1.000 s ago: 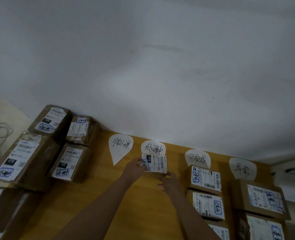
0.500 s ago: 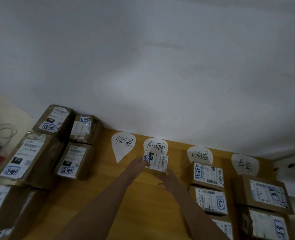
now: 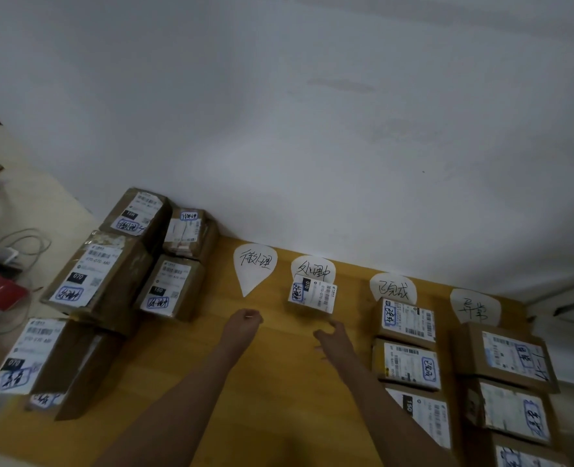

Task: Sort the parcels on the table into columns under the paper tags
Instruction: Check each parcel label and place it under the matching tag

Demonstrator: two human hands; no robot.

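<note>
Head view looks down on a light wooden table (image 3: pixel 279 382) set against a white wall. Four white paper tags with black handwriting lie along its far edge: a teardrop-shaped first tag (image 3: pixel 254 264), then a second tag (image 3: pixel 312 269), a third tag (image 3: pixel 392 288) and a fourth tag (image 3: pixel 474 305).

A small brown cardboard parcel with a white shipping label (image 3: pixel 312 294) sits on the table just under the second tag, its far edge overlapping the paper. Neither hand touches it. The left hand (image 3: pixel 243 323) hangs near the parcel's lower left, fingers curled in toward the palm and holding nothing, as far as the blur allows. The right hand (image 3: pixel 332 335) is just below the parcel, fingers spread loosely and empty.

Under the third tag, three labelled brown boxes form a column (image 3: pixel 410 364). Under the fourth tag, another column of larger labelled boxes (image 3: pixel 508 357) runs toward the bottom edge. At the table's left end, a cluster of closed brown cardboard boxes (image 3: pixel 97 274) stands unsorted, some stacked. Under the first tag the wood is bare.
</note>
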